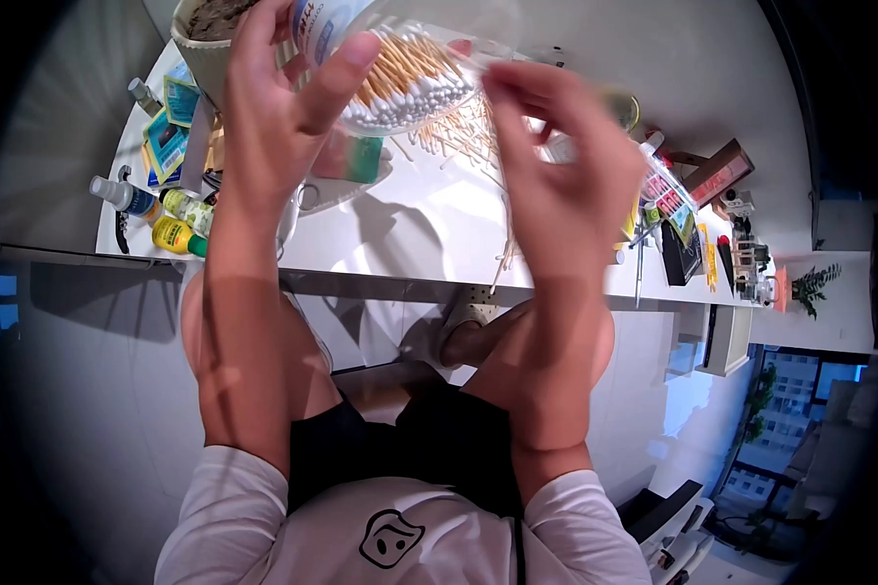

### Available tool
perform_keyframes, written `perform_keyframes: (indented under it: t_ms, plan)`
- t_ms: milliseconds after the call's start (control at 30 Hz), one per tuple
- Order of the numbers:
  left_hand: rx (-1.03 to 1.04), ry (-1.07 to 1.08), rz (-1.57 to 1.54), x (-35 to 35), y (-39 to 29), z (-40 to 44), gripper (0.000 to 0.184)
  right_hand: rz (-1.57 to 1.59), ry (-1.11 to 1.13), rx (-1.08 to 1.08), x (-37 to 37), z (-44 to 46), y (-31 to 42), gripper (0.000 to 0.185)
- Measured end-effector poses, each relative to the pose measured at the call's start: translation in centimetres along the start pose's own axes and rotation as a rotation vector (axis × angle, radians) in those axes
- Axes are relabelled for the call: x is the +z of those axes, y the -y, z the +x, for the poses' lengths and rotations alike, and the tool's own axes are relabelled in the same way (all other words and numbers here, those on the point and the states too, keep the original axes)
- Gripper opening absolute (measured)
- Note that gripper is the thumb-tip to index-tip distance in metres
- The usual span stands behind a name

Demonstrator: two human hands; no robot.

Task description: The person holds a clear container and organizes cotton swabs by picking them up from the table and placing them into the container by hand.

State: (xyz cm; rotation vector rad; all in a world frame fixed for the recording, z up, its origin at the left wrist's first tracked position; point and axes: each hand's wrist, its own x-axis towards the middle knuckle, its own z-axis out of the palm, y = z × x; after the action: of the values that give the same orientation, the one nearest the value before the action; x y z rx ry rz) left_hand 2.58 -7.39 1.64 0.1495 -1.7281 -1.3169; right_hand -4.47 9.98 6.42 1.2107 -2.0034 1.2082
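Note:
Tilted above the white table, a clear plastic container holds many cotton swabs with wooden sticks and white tips. My left hand grips its labelled end, thumb across the side. At the container's other end is my right hand, blurred, its fingers bent and pressed together near the rim; whatever they hold is too small or hidden to make out. Loose cotton swabs lie in a pile on the table beneath, and a few more lie by the front edge under my right wrist.
At the left of the white table stand a yellow bottle, a white-capped bottle and a large ribbed pot. A green-and-pink item lies mid-table. Cosmetics and a dark box crowd the right side.

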Motion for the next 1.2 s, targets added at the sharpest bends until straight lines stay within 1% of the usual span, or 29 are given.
perform_keyframes:
  t_ms: [33,100,167,200,233,300,367,400,433,500,533,600,633,700,733,800,833,900,933,1067,1133,1200]
  plan:
    - [-0.011,-0.003,-0.006,0.1,-0.2,-0.1,0.072,-0.019,0.047,-0.028,1.3,-0.2,-0.2,0.02]
    - [-0.024,0.0,-0.006,0.3,-0.3,-0.1,0.072,-0.016,0.076,0.015,2.5,-0.5,-0.3,0.019]
    - [-0.002,-0.034,0.011,0.3,-0.1,-0.1,0.071,0.014,0.025,0.223,1.2,0.2,0.4,0.019]
    - [-0.006,-0.036,0.014,0.0,-0.1,-0.1,0.071,0.005,-0.055,0.206,0.8,0.3,-0.5,0.012]
    - [-0.01,-0.013,0.039,-0.2,-0.1,0.0,0.07,0.005,-0.053,0.205,0.3,0.2,-1.6,0.012]
    - [-0.01,0.01,0.055,-0.2,0.0,0.2,0.07,-0.148,-0.09,0.231,-0.4,-0.4,-4.0,0.013]
    - [0.01,-0.003,0.024,-0.1,0.1,0.2,0.069,-0.206,0.094,0.233,-0.1,-1.6,-5.8,0.012]
    - [0.01,-0.002,0.025,-0.1,0.0,0.2,0.069,-0.139,0.188,0.266,0.3,-2.4,-6.7,0.012]
    - [0.012,-0.005,0.021,0.0,-0.1,0.1,0.07,-0.115,0.223,0.29,0.8,-2.9,-7.1,0.013]
    - [0.016,-0.007,0.017,0.0,-0.2,0.2,0.07,-0.097,0.265,0.36,1.2,-3.5,-7.6,0.013]
    - [0.009,-0.006,0.026,-0.1,-0.2,0.2,0.071,-0.097,0.264,0.36,1.2,-3.4,-7.3,0.013]
    - [0.003,-0.005,0.035,-0.1,-0.2,0.2,0.071,-0.099,0.187,0.407,1.2,-2.8,-6.5,0.014]
    - [0.004,-0.004,0.034,-0.1,-0.2,0.2,0.071,-0.099,0.187,0.407,1.1,-2.8,-6.6,0.014]
    - [0.005,-0.003,0.032,-0.1,-0.2,0.2,0.071,-0.131,0.216,0.496,0.9,-2.8,-6.9,0.015]
    - [-0.002,0.0,0.025,-0.2,-0.2,0.1,0.071,-0.132,0.217,0.497,0.7,-3.2,-7.4,0.015]
    - [-0.007,0.002,0.016,-0.1,-0.2,0.2,0.072,-0.228,0.567,0.501,0.5,-4.8,-9.2,0.014]
    - [-0.001,-0.001,0.011,-0.1,-0.2,0.2,0.072,-0.229,0.566,0.501,0.9,-5.5,-9.7,0.014]
    - [0.006,-0.006,0.004,0.0,-0.2,0.2,0.072,-0.221,0.672,0.495,1.7,-6.7,-10.6,0.014]
    - [0.007,-0.007,0.004,-0.1,-0.2,0.2,0.072,-0.224,0.722,0.441,1.9,-7.1,-10.8,0.011]
    - [0.01,-0.008,0.004,-0.2,0.1,0.2,0.072,-0.249,0.723,0.42,3.2,-7.5,-12.0,0.011]
    - [-0.005,-0.004,-0.023,-0.1,-0.3,0.1,0.071,-0.257,0.694,0.368,3.1,-7.6,-11.8,0.007]
    - [-0.02,-0.001,-0.05,-0.1,-0.3,0.1,0.071,-0.229,0.673,0.398,3.0,-7.4,-11.5,0.007]
